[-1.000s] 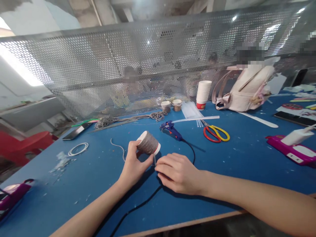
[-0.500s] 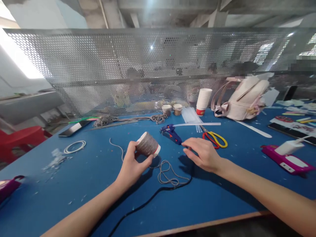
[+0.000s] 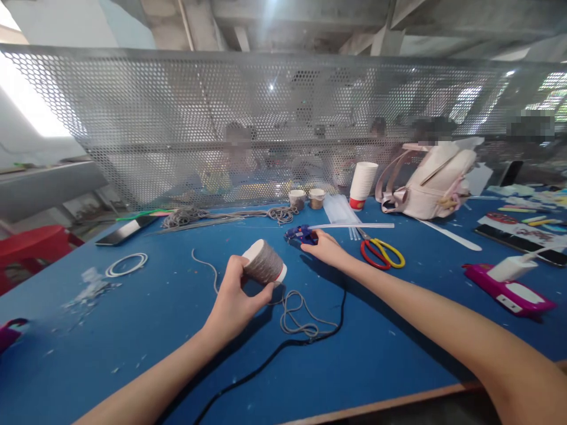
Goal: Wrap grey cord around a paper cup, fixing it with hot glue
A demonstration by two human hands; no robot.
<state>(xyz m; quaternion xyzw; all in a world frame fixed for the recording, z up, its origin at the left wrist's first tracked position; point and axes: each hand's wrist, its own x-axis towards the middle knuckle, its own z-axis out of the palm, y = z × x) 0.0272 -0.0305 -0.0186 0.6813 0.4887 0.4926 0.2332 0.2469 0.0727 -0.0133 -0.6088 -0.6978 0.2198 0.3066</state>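
My left hand (image 3: 233,298) holds a paper cup wrapped in grey cord (image 3: 263,264), tilted on its side just above the blue table (image 3: 133,330). A loose end of the grey cord (image 3: 301,311) lies in loops on the table below the cup. My right hand (image 3: 325,248) reaches forward and lies over the blue glue gun (image 3: 299,234), fingers closing on its handle. The gun's black cable (image 3: 283,348) runs back toward the table's near edge. A clear glue stick (image 3: 354,225) pokes out of the gun to the right.
Red-and-yellow scissors (image 3: 381,252) lie right of the gun. A stack of paper cups (image 3: 363,184), two small cups (image 3: 306,198), a pink backpack (image 3: 432,180) and cord bundles (image 3: 186,217) line the perforated metal screen. A pink device (image 3: 507,286) sits right, a phone (image 3: 119,230) left.
My right hand let go of the cord near the cup and reached forward to the glue gun. The loose cord now lies on the table. My left hand kept the cup.
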